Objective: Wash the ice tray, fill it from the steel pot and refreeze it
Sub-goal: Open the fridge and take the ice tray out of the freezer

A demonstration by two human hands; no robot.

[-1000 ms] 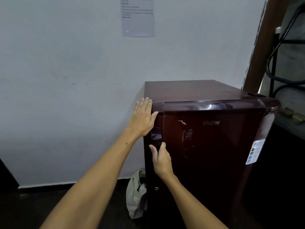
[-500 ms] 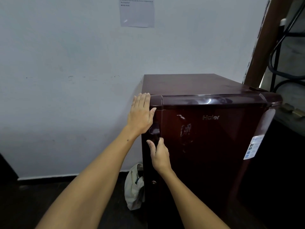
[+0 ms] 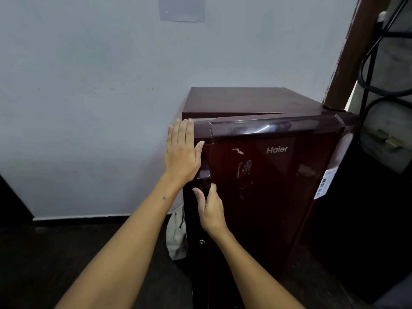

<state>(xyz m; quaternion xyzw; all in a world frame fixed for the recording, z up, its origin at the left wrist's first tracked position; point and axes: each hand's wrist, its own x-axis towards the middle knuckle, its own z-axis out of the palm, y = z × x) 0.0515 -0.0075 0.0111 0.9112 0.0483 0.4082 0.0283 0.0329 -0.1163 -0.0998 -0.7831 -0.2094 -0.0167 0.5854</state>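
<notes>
A small maroon Haier fridge (image 3: 245, 101) stands against the white wall. Its door (image 3: 278, 186) is ajar, with a narrow wedge of gap showing along the top edge. My left hand (image 3: 181, 152) lies flat with straight fingers against the fridge's upper left corner, thumb on the door front. My right hand (image 3: 210, 208) is just below the door handle (image 3: 204, 172), its fingers curled into the recess at the door's left edge. No ice tray or steel pot is in view.
A crumpled white bag (image 3: 176, 235) lies on the dark floor beside the fridge's left side. A sheet of paper (image 3: 181, 8) is stuck on the wall. A brown wooden post (image 3: 354, 52) and black cables (image 3: 374, 63) stand close on the right.
The door was flush with the fridge body before; now its left edge has swung out a little. Both hands keep their places on the fridge. The camera has tilted down and come closer.
</notes>
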